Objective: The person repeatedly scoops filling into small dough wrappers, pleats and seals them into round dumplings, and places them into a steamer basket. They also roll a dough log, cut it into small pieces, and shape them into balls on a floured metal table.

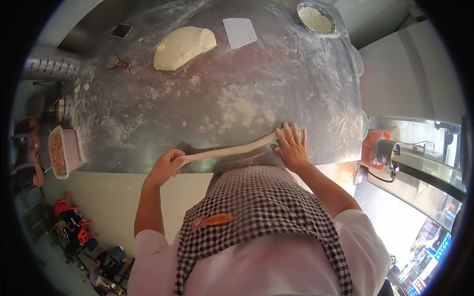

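Observation:
A long rope of dough [237, 148] lies slantwise near the front edge of a floured metal worktable [148, 122]. My left hand [166, 166] grips its left end at the table edge, fingers closed around it. My right hand [292, 146] rests flat with fingers spread over the rope's right end, which is partly hidden under the fingers. Farther back sits a large mound of dough [185, 48], with a white plastic dough scraper [240, 32] to its right.
A bowl of flour [316, 19] stands at the back right corner. Toward the back left lie a phone [122, 31] and a metal scraper [117, 63]. A tub of chopped filling [68, 151] is beside the left edge, near another person's arms [36, 159].

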Motion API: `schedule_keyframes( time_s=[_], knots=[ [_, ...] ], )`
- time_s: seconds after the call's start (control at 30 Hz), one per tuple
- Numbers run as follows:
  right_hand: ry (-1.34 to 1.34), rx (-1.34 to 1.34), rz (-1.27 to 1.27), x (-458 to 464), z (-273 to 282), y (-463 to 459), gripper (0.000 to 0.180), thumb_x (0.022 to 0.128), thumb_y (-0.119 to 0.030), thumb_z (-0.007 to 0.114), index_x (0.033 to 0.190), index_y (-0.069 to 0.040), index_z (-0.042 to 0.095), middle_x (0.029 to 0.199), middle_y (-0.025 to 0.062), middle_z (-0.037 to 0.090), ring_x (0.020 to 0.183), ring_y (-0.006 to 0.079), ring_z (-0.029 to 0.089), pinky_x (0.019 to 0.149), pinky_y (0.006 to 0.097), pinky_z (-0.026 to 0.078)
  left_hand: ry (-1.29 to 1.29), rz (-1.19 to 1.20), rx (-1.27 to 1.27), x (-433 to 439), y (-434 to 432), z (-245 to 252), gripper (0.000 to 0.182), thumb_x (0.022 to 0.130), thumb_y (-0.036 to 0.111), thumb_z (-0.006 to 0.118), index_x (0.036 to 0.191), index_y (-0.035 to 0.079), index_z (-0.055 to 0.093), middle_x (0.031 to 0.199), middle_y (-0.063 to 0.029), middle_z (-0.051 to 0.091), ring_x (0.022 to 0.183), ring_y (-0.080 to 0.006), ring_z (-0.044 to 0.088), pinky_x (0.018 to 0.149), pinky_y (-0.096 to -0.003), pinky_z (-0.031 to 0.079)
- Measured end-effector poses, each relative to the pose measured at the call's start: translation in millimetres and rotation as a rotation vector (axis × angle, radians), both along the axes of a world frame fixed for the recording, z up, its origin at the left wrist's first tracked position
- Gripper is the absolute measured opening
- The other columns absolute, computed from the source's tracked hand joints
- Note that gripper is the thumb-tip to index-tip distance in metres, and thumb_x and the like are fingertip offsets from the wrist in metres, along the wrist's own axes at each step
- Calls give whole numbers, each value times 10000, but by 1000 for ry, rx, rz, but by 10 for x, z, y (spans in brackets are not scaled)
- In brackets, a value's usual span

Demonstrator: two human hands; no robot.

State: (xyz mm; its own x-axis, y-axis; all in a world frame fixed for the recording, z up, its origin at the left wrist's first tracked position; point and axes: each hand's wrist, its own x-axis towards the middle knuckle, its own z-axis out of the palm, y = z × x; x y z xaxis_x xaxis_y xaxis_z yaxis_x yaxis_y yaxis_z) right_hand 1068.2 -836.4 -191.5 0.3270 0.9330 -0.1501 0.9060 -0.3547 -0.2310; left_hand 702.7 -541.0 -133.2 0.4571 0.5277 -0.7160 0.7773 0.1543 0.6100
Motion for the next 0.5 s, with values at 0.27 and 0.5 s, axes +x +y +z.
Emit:
schedule_keyframes(
  time_s=[0.27, 0.5],
  knots=[
    [129, 402, -449, 520, 580, 2336, 637, 1023, -479, 407, 1554, -143, 302, 1585, 246, 263, 1474, 477, 180, 1167, 634, 128, 7, 327, 783, 579, 1275, 206, 630, 971, 523, 542, 1387, 51, 514, 1433, -164, 521, 1332, -344, 488, 1080, -432, 390],
    [562, 967, -757, 781, 1083, 2286, 525, 1029, -325, 438, 1418, 25, 484, 1395, 188, 547, 1282, 286, 515, 1079, 344, 381, -681, 449, 684, 2460, 1301, 637, 438, 995, 388, 552, 1214, 14, 613, 1121, -146, 671, 1019, -279, 643, 929, -356, 479]
  ],
)
